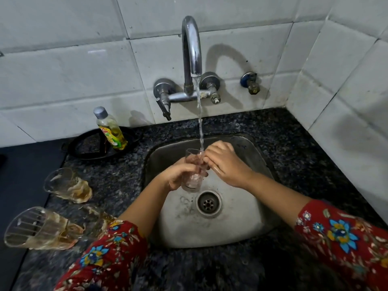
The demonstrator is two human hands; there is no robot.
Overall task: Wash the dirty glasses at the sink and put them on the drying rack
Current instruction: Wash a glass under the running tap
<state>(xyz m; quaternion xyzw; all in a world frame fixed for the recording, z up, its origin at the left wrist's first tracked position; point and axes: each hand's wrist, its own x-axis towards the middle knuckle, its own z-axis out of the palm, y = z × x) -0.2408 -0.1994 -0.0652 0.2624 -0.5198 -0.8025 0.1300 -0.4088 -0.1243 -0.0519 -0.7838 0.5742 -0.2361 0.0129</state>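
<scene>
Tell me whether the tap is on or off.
On: a stream of water runs from the tap spout into the glass held over the sink.

clear glass (192,171) upright under tap stream, over sink (231,223)

Both arms wear sleeves of one dark red fabric printed with flowers. The left sleeve (109,255) carries blue blooms with yellow centres, small white and orange blossoms and thin green leaves. The right sleeve (344,238) shows a large blue flower with a yellow middle, smaller blue, white and orange blooms around it. Forearms below the sleeve ends and both hands are bare.
</scene>
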